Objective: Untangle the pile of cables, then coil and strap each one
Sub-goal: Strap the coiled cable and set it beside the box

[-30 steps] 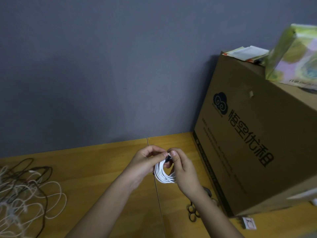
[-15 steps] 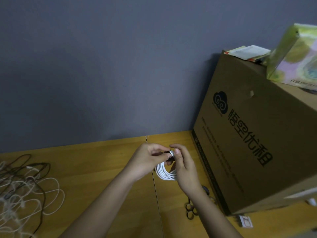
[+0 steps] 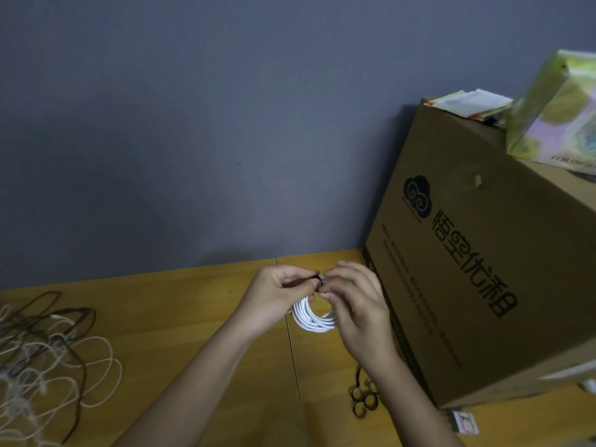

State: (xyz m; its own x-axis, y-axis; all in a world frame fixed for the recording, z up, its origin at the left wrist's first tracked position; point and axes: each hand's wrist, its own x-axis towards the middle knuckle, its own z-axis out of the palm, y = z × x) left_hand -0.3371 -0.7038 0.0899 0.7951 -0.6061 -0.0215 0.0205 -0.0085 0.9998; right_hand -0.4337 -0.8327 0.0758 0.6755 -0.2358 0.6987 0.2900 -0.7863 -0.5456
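A white cable coil [image 3: 312, 319] hangs between both hands above the wooden table [image 3: 180, 321]. My left hand [image 3: 277, 295] pinches the top of the coil, where a small dark strap [image 3: 317, 279] wraps it. My right hand [image 3: 356, 301] pinches the same spot from the right, fingers curled over the strap. The coil's upper part is hidden by the fingers. A tangled pile of white and dark brown cables [image 3: 42, 362] lies at the table's left edge.
A large cardboard box [image 3: 477, 285] stands close on the right, with papers [image 3: 467, 103] and a green packet [image 3: 561, 111] on top. Dark looped items [image 3: 364, 400] lie by its base, next to a small card [image 3: 464, 422]. A grey wall rises behind.
Both hands stay at the top of the white coil, and my right fingers have shifted slightly over the strap. The view has tilted a little.
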